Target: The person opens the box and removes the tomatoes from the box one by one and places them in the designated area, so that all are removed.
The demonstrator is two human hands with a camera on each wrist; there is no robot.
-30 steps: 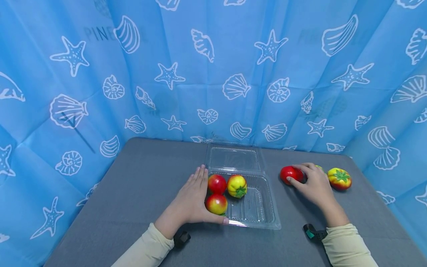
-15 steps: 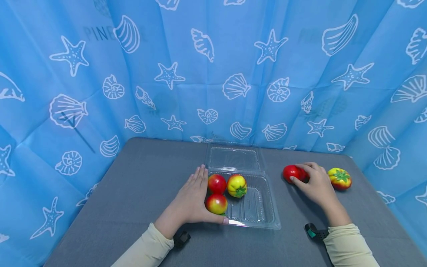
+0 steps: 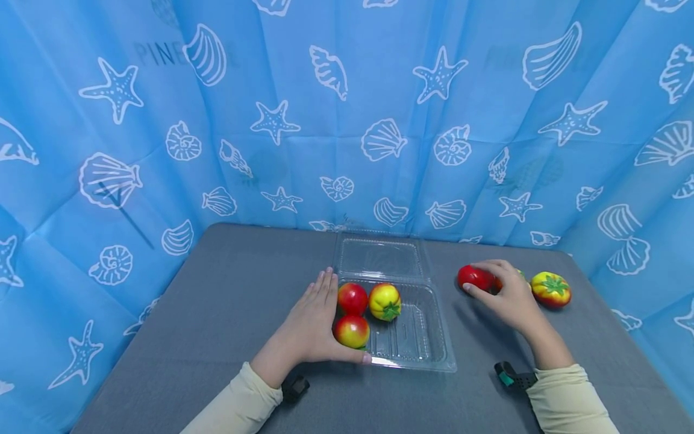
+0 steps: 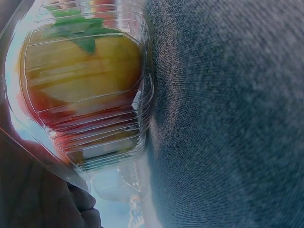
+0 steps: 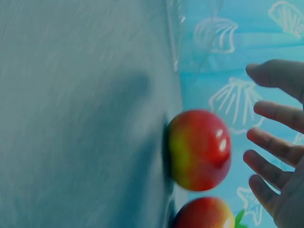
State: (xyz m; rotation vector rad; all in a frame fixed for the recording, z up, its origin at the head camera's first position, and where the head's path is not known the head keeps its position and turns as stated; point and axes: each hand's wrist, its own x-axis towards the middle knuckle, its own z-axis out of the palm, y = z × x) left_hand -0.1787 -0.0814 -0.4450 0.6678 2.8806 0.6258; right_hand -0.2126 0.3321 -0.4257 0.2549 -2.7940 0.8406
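My left hand [image 3: 309,328] lies with straight fingers along the left side of a clear plastic container [image 3: 428,361], thumb across its near rim. Inside sit a red fruit [image 3: 352,298], a red-yellow one [image 3: 352,331] and a yellow one [image 3: 385,302] with green leaves. On the right, my right hand [image 3: 509,295] has thumb and fingers around a glossy red fruit [image 3: 475,278] in the head view. In the right wrist view, spread fingertips [image 5: 256,135] show above a red-and-yellow fruit [image 5: 199,149], with a leafed fruit [image 5: 204,216] beside it.
The container's clear lid [image 3: 382,256] is folded back toward the patterned blue curtain [image 3: 336,163]. At the right, a yellow-red fruit [image 3: 551,289] rests on the grey tablecloth [image 3: 238,289]. Another fruit is partly hidden behind my right hand.
My right hand and the red fruit shift a little right, then slightly up and back left, uncovering part of the fruit behind. The left hand and the container stay put.
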